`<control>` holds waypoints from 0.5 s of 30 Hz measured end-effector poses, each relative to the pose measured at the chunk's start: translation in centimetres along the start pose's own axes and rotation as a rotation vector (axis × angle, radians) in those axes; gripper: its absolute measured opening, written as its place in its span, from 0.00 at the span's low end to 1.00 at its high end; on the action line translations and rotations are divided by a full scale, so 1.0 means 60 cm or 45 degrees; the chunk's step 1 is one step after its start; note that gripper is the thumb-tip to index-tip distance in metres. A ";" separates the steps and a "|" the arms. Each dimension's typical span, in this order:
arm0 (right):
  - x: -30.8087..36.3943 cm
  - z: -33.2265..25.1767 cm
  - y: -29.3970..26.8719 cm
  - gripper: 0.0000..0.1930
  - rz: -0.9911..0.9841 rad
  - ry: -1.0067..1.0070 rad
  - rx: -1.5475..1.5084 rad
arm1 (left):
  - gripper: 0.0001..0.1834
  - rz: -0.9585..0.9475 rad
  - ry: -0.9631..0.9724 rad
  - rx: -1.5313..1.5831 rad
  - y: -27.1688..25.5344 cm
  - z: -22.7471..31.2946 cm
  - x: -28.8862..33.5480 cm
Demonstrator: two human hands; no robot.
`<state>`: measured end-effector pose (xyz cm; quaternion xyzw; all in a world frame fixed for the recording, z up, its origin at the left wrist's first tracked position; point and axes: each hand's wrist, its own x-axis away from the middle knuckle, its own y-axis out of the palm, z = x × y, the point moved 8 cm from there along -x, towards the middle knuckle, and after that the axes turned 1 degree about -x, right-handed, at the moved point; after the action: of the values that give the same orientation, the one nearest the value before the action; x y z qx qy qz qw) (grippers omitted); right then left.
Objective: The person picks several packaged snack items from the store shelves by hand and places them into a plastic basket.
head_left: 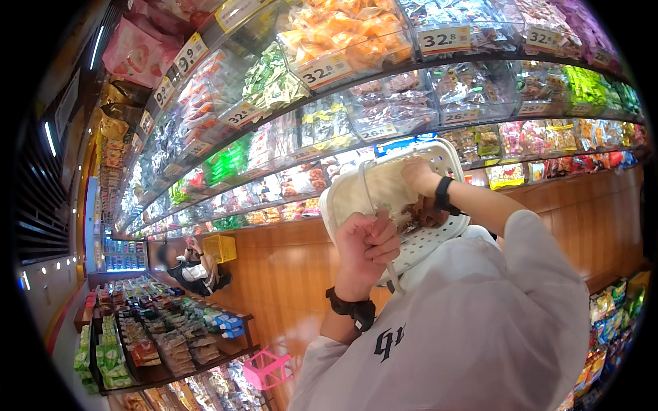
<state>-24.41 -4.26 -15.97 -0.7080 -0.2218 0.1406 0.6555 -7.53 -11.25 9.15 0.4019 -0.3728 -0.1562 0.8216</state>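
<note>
A cream plastic shopping basket (419, 252) with a perforated wall is tilted in front of my body. My left hand (368, 248) is closed round its thin pale handle (370, 188), fingers curled in. My right hand (419, 177) reaches into the basket near its far side; the fingertips are hard to make out, and whether they hold anything does not show. Small brown wrapped packets (428, 214) lie inside, below my right wrist. Both wrists wear black bands.
Tiered shelves with clear bins of wrapped snacks (346, 34) curve across the front. To the left are a low display stand (171, 335), a pink stool (267, 368), a yellow basket (223, 248) and another person (195, 270). Wooden flooring (274, 257) runs between them.
</note>
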 end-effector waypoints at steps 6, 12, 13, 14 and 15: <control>0.118 0.047 -0.199 0.09 0.085 -0.013 -0.997 | 0.14 -0.054 0.038 0.062 -0.002 0.021 -0.011; 0.207 0.111 -0.228 0.14 0.144 0.255 -2.186 | 0.15 -0.110 0.032 0.166 -0.009 0.023 -0.027; 0.218 0.122 -0.242 0.17 0.243 0.237 -2.160 | 0.15 -0.113 0.026 0.168 -0.007 0.022 -0.029; 0.228 0.134 -0.255 0.20 0.342 0.218 -2.131 | 0.15 -0.097 0.038 0.162 -0.005 0.022 -0.031; 0.236 0.143 -0.258 0.23 0.352 0.195 -2.132 | 0.15 -0.082 0.050 0.157 -0.004 0.022 -0.034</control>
<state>-18.43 10.87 -0.23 -0.9876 -0.1194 -0.0393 -0.0942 -9.85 -10.99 8.50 0.4664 -0.3525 -0.1514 0.7971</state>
